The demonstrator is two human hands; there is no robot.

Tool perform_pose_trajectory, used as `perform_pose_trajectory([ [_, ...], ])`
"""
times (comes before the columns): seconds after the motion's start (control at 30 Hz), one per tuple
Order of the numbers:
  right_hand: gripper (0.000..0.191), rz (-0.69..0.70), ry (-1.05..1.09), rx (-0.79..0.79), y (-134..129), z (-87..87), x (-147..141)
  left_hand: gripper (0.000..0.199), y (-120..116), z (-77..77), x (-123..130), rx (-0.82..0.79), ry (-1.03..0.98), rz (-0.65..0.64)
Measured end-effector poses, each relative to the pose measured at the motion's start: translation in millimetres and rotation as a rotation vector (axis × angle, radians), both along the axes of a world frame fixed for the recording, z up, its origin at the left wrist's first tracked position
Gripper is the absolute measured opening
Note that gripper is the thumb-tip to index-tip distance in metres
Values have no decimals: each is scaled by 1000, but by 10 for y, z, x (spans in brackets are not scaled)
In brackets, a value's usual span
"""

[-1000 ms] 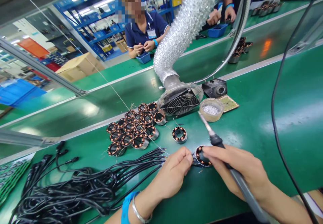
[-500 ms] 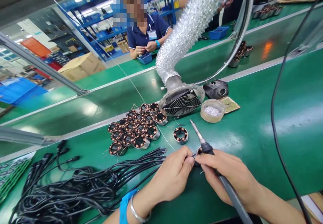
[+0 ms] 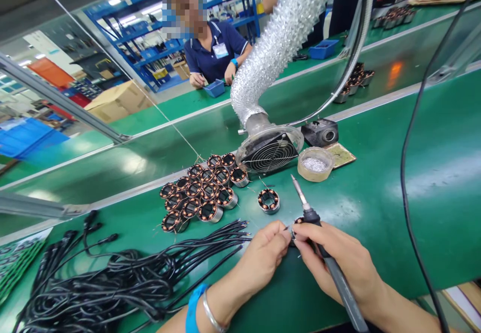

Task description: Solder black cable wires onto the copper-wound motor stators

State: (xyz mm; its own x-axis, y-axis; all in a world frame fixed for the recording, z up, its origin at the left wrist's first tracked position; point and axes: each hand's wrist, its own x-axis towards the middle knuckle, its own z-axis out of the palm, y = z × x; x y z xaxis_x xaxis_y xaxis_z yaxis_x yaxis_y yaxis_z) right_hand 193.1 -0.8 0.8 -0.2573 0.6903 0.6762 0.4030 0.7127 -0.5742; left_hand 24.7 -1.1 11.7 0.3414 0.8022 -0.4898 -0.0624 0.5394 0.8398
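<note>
My right hand [image 3: 347, 260] is closed around a soldering iron [image 3: 341, 283], whose bare metal tip points up and away, touching nothing. Behind the iron, at the right fingertips, part of a copper-wound motor stator [image 3: 298, 221] shows; most of it is hidden. My left hand [image 3: 259, 255] pinches a thin wire [image 3: 286, 228] right beside that stator, almost touching the right fingers. One more stator [image 3: 268, 201] stands alone just beyond the hands. Farther left stands a cluster of stators [image 3: 208, 191] with loose wire ends.
Black cables [image 3: 112, 278] lie heaped at left, stripped ends toward my left hand. A fume extractor [image 3: 270, 152] with a silver duct [image 3: 278, 47] stands ahead, beside a round solder dish [image 3: 315, 165]. A black cord [image 3: 408, 183] hangs at right. A co-worker [image 3: 216, 52] sits opposite.
The soldering iron's tip has shifted slightly right, with my right hand. My left fingers have curled and drawn a little apart from the right ones. The co-worker's hands have separated.
</note>
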Motion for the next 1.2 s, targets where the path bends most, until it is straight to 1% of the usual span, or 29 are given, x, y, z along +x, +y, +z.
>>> perform_pose_trajectory([
  [0.13,31,-13,-18,-96,-73,-20,62,52,-22,-27,3,12,27,12],
  [0.2,31,-5,-24,-147,-102,-59,79,54,-28,-35,7,5,31,23],
  [0.3,30,-29,-5,-180,-108,-125,72,54,-40,-26,22,14,52,58],
  [0.37,31,-50,1,-167,-86,-157,53,53,-55,-16,42,32,74,89],
  [0.53,27,-67,10,-35,-6,-203,-1,47,-113,-39,121,37,97,185],
  [0.63,25,-95,24,-13,14,-220,-6,44,-140,-71,173,33,89,246],
  [0.7,25,-83,25,-5,17,-215,1,43,-150,-85,195,36,84,269],
  [0.87,23,-34,23,-10,-8,-149,40,39,-165,-96,200,63,97,260],
  [0.97,29,-12,41,-17,-76,-76,107,37,-176,-101,185,84,124,232],
  [1.1,41,-22,32,-110,-224,77,274,31,-190,-102,169,93,136,198],
  [1.2,36,7,26,-158,-324,205,405,25,-192,-94,164,86,138,192],
])
